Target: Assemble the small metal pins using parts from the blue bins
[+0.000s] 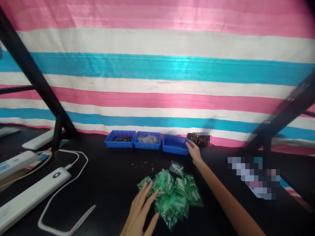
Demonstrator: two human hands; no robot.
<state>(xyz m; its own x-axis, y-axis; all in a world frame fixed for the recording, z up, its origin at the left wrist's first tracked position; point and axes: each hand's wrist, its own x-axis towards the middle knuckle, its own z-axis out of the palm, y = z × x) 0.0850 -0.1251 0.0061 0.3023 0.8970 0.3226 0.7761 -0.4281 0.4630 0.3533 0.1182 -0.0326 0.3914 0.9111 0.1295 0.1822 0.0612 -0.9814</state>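
Three blue trays stand in a row at the back of the black table. Small dark metal pieces lie in the left tray, and clear plastic bits fill the middle tray. Nothing shows inside the right tray; my right hand grips its right edge between thumb and fingers. Nearer to me is a heap of small green-tinted plastic packets, with one clearer packet at its top. My left hand is spread at the heap's left side, fingers apart, holding nothing.
White power strips with a looping white cable lie at the left. Tiny crumbs dot the table below the trays. A dark object sits behind my right hand; a blurred-out item is at the right. Striped sheeting hangs behind.
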